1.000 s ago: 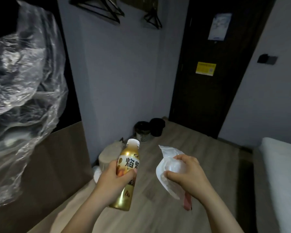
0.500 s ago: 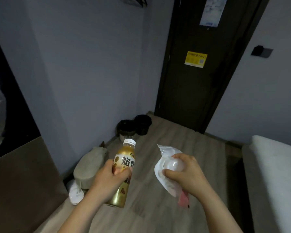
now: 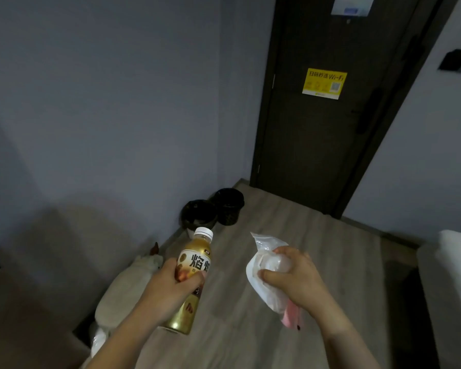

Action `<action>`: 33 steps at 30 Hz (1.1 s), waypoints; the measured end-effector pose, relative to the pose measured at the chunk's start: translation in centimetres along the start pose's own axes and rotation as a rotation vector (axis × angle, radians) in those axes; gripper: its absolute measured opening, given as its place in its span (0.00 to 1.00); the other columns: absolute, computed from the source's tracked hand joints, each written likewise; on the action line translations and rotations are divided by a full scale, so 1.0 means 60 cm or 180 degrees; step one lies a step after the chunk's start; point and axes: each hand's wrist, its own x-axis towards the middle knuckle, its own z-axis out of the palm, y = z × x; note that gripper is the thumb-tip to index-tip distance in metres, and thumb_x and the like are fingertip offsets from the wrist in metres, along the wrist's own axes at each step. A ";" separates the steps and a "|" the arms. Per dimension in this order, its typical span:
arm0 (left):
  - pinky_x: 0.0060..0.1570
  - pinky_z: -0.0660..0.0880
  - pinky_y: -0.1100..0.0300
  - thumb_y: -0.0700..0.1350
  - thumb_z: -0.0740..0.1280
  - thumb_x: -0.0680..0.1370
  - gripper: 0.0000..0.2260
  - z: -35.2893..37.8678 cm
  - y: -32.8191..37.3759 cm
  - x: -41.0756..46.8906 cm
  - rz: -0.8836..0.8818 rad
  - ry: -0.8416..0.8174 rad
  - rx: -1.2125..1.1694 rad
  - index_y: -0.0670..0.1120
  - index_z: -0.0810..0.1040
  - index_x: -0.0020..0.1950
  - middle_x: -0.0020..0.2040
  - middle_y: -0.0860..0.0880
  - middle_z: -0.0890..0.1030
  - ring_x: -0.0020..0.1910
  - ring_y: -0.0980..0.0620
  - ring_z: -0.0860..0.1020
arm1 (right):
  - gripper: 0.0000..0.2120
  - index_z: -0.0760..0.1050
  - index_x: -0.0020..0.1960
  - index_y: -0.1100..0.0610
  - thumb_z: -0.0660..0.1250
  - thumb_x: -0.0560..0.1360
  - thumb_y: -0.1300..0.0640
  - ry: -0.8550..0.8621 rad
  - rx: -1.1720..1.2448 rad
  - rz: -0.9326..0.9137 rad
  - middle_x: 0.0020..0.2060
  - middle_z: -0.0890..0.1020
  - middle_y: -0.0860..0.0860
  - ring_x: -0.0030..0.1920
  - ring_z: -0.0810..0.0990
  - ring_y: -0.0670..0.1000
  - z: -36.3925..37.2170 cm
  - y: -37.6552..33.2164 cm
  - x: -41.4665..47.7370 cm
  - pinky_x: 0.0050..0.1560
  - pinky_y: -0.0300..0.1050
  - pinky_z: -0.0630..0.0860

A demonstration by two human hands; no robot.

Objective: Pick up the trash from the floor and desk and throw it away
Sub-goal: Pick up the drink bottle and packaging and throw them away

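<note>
Lying ahead-left, the bins (image 3: 190,217) sit nearer the left grip (image 3: 168,291) — curled round the bottle (image 3: 196,262), cap tilted toward them; the right grip (image 3: 301,283) clutches crumpled plastic (image 3: 261,288).

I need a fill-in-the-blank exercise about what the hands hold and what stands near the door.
1. The left hand grips a gold bottle with a ____ cap.
2. The crumpled white plastic bag is in the ____ hand.
3. ____ bins with black liners stand by the wall.
4. The sticker on the dark door is ____.
Missing words: white; right; two; yellow.
</note>
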 end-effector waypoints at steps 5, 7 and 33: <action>0.37 0.72 0.62 0.57 0.73 0.69 0.15 0.047 0.050 0.118 -0.0217 -0.0009 -0.0087 0.51 0.76 0.49 0.42 0.53 0.78 0.41 0.56 0.78 | 0.29 0.75 0.59 0.50 0.76 0.61 0.46 -0.0176 -0.0014 -0.0073 0.58 0.75 0.51 0.53 0.78 0.47 -0.030 0.007 0.154 0.54 0.45 0.77; 0.42 0.75 0.58 0.62 0.71 0.64 0.20 0.062 0.058 0.156 -0.0349 -0.0141 -0.0074 0.52 0.75 0.50 0.44 0.52 0.80 0.43 0.54 0.79 | 0.27 0.76 0.58 0.50 0.76 0.61 0.46 -0.0331 -0.0051 -0.0034 0.58 0.76 0.52 0.53 0.79 0.47 -0.032 0.013 0.203 0.55 0.46 0.78; 0.32 0.70 0.64 0.55 0.72 0.71 0.13 0.031 0.081 0.854 -0.0829 -0.0627 -0.0092 0.56 0.69 0.46 0.43 0.54 0.79 0.39 0.58 0.79 | 0.31 0.71 0.63 0.51 0.73 0.65 0.43 -0.0765 -0.0876 0.0476 0.60 0.74 0.50 0.49 0.77 0.43 0.133 -0.075 0.865 0.38 0.30 0.71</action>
